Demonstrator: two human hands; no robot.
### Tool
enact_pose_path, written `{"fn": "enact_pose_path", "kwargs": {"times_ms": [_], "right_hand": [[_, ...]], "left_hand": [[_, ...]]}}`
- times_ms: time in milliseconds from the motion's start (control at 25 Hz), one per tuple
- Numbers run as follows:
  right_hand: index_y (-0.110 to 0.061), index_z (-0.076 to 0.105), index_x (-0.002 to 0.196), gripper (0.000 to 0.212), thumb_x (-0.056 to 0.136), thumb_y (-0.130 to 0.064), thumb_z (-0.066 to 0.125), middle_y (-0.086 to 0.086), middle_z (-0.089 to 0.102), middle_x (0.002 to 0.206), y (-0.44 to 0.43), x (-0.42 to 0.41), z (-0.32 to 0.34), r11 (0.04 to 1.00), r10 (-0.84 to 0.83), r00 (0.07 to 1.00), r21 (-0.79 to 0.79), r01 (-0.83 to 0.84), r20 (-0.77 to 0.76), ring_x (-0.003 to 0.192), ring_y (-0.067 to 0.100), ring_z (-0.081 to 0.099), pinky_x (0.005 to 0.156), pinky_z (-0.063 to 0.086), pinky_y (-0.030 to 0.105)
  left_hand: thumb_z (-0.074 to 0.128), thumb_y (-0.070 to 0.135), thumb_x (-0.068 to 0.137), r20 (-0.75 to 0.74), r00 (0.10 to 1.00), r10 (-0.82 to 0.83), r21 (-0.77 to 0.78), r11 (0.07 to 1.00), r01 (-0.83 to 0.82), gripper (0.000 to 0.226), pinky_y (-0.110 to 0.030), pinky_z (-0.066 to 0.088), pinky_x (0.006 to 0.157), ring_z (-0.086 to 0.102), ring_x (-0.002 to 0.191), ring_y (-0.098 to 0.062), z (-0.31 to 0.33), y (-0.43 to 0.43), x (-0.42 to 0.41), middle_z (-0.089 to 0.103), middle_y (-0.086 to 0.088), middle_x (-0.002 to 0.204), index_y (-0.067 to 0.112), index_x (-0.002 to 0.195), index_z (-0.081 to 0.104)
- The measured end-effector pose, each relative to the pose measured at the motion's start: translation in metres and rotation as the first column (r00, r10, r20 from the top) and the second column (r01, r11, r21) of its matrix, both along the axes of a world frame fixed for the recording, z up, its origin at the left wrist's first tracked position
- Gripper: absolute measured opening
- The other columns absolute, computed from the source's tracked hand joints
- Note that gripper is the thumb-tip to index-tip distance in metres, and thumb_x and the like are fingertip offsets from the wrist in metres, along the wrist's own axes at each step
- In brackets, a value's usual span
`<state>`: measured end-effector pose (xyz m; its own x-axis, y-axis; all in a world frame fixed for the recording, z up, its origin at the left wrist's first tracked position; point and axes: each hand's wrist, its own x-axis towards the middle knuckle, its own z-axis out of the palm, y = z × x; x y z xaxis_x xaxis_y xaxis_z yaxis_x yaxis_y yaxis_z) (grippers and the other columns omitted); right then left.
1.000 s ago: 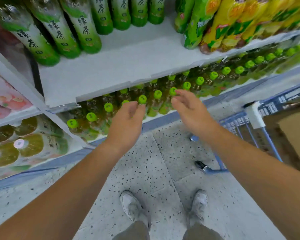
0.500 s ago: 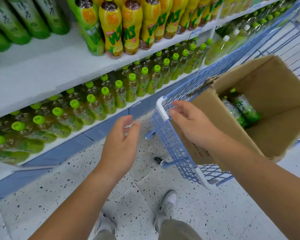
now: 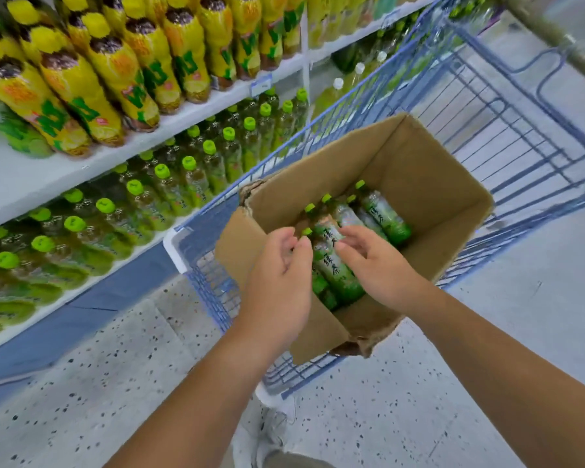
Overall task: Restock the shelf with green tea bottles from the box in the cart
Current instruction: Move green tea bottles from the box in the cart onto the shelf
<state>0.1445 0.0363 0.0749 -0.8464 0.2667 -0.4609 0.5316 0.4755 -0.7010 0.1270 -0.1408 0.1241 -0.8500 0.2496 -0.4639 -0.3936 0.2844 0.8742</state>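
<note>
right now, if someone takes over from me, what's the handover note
Left hand: open, fingers loosely curled above the box, holding nothing.
Right hand: open, fingers spread just over the green tea bottles lying in the box.
The box sits in the cart beside the shelving; a green-capped row stands on the lower shelf.
Done: reach into box. Left: grip bottles, carry them to the shelf.
</note>
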Motion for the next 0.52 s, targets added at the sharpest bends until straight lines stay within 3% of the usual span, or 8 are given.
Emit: {"fn": "enact_pose_path", "kwargs": {"times_ms": [200,240,360,520], "right_hand": [[-0.021,0.046,0.144,0.051,0.099,-0.044,0.053,-0.006,0.060,0.123,0.047,0.005,-0.021,0.998,-0.065,0.988,0.031,0.061,0.139,0.117,0.013,0.057,0.102,0.045,0.034],[-0.020,0.045,0.145,0.053,0.098,-0.044,0.053,-0.004,0.060,0.126,0.054,0.004,-0.026,0.997,-0.073,0.982,0.040,0.067,0.173,0.118,0.014,0.057,0.103,0.044,0.036],[-0.018,0.043,0.147,0.056,0.099,-0.045,0.052,0.002,0.058,0.135,0.082,-0.010,-0.046,0.996,-0.076,0.968,0.070,0.061,0.238,0.122,0.017,0.055,0.103,0.042,0.033],[-0.014,0.039,0.150,0.059,0.100,-0.044,0.049,0.007,0.054,0.141,0.112,-0.041,-0.080,0.993,0.009,0.943,0.106,-0.047,0.333,0.124,0.022,0.054,0.093,0.039,0.028]], "left_hand": [[0.040,0.044,0.104,0.108,0.983,-0.150,-0.084,0.984,0.159,0.050,-0.025,0.038,0.093,0.051,0.123,-0.010,-0.025,0.053,-0.017,0.049,0.005,0.145,0.023,0.150,0.037],[0.039,0.043,0.104,0.135,0.978,-0.159,-0.112,0.978,0.175,0.051,-0.027,0.041,0.091,0.054,0.119,-0.012,-0.032,0.063,-0.022,0.053,0.005,0.141,0.021,0.150,0.035],[0.039,0.038,0.104,0.212,0.966,-0.151,-0.228,0.953,0.199,0.046,-0.033,0.046,0.069,0.061,0.086,-0.014,-0.060,0.093,-0.040,0.062,0.003,0.107,0.015,0.144,0.040],[0.040,0.031,0.102,0.348,0.929,-0.128,-0.360,0.897,0.258,0.041,-0.037,0.044,0.070,0.061,0.104,-0.032,-0.104,0.133,-0.064,0.060,-0.017,0.122,0.003,0.131,0.046]]}}
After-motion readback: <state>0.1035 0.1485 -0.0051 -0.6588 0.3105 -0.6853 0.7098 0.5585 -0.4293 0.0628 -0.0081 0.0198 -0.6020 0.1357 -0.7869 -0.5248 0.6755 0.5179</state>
